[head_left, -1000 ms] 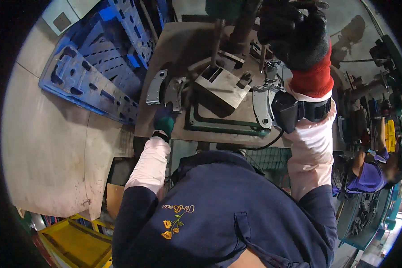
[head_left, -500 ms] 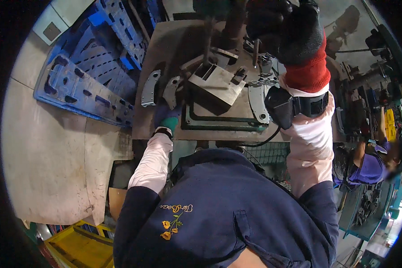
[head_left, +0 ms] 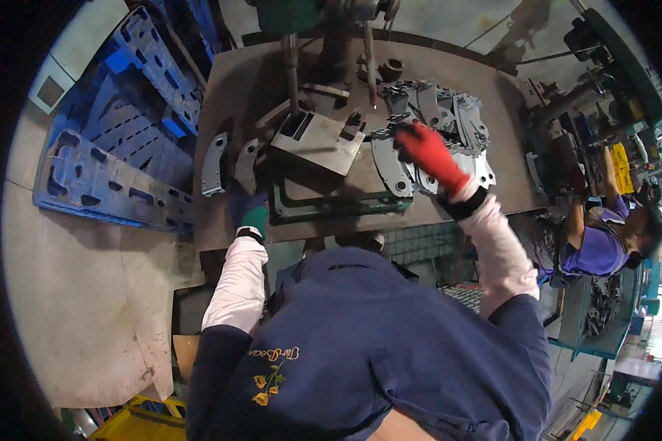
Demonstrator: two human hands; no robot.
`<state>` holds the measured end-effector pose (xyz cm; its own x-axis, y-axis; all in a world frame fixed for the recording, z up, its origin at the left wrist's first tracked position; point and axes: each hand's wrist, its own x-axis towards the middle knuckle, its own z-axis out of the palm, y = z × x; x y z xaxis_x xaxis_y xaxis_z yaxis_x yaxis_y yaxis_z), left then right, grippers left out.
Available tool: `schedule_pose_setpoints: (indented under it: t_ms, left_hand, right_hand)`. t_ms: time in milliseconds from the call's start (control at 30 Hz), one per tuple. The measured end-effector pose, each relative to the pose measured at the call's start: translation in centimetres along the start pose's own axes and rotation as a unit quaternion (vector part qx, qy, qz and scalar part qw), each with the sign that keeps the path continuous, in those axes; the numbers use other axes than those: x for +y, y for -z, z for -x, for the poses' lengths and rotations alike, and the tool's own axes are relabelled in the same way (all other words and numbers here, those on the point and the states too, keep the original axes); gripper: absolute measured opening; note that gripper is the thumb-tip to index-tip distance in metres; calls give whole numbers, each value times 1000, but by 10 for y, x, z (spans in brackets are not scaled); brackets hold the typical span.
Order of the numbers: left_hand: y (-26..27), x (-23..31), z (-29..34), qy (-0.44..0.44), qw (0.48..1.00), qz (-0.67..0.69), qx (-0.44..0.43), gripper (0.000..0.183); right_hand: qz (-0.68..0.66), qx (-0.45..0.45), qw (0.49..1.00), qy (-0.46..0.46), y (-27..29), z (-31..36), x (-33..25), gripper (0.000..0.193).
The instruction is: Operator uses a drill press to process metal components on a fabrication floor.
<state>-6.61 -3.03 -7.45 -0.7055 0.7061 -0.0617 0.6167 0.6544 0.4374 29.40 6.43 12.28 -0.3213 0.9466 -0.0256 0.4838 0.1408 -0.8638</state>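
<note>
My left hand (head_left: 250,209), in a dark glove with a green cuff, grips the near end of a curved grey metal plate (head_left: 246,166); its fingers are mostly lost in shadow. A second curved plate (head_left: 213,165) lies just to its left. My right hand (head_left: 428,153), in a red glove with dark fingertips, reaches over the near edge of a pile of metal plates (head_left: 460,121). Whether its fingers close on one is not clear. Beside that hand another curved plate (head_left: 391,167) lies along the steel block fixture (head_left: 318,141) in the middle.
Machine rods (head_left: 370,70) come down over the fixture, which stands on a green-edged base (head_left: 338,208). Blue plastic pallets (head_left: 110,173) lean at the left of the worktable (head_left: 434,213). A co-worker in purple (head_left: 603,239) is at the far right.
My right hand has come down from the machine's upper right to the plate pile. My left hand stays at the same plate. The whole view has shifted slightly.
</note>
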Motion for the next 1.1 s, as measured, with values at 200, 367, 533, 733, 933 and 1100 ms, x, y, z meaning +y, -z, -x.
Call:
schedule_pose_setpoints:
  t_ms: [200,367,533,733,933,1100]
  left_hand:
    - [-14,-18,-8,-14,1000,-1,14,97]
    - [-2,-13,-9,-15,999,-32,1,100]
    - [22,-10,20,-30,990,138,10,79]
    - [29,-22,24,-14,982,184,25,59]
    - [38,35,46,-193,818,496,-217,40]
    - [80,100,72,-324,652,562,-393,44]
  right_hand:
    - [532,-55,833,142,-32,60,80,69]
    - [595,19,780,192,-52,56,140,74]
    - [552,26,798,242,-47,58,129,43]
    - [425,100,871,223,-8,33,61,41]
    - [228,105,948,197,10,20,12,34]
    - [169,53,938,297,-1,8,-34,24]
